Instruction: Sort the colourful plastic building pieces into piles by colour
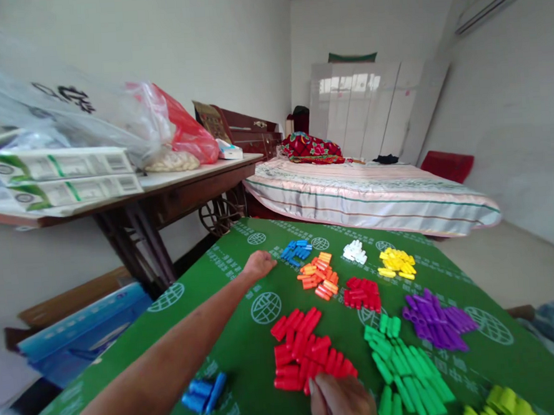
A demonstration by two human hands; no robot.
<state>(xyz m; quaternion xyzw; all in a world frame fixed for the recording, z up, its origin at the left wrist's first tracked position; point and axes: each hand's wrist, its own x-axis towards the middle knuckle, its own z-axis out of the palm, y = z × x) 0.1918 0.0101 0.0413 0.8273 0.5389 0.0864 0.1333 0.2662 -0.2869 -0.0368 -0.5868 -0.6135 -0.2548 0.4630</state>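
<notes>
The bed (pixel 374 192) stands beyond the far edge of my green worktop (pixel 238 335); a side table (pixel 183 201) is positioned along the left wall. My left forearm extends across the worktop, with the left hand (pixel 260 265) near its far side. The left hand is curled with its fingers folded in; I cannot tell whether it encloses a piece. My right hand (pixel 342 401) is located at the near edge, bent over the front of the large red pile (pixel 307 353); its fingertips are hidden, so I cannot tell whether they are pinching a piece. All piles consist of short, tube-like pieces. The green pile (pixel 411 371) lies to the right of the large red pile, and the purple pile (pixel 434 320) lies beyond it to the right. The yellow-green pile (pixel 507 401) is cut off by the lower border of my view. Smaller groups: orange pile (pixel 318 272), between the left hand and the small red pile (pixel 362 295); yellow pile (pixel 396 261), far right; far blue pile (pixel 296 252), just beside the left hand; near blue group (pixel 204 392), beside my left forearm; white pile (pixel 355 251), between orange and yellow.
</notes>
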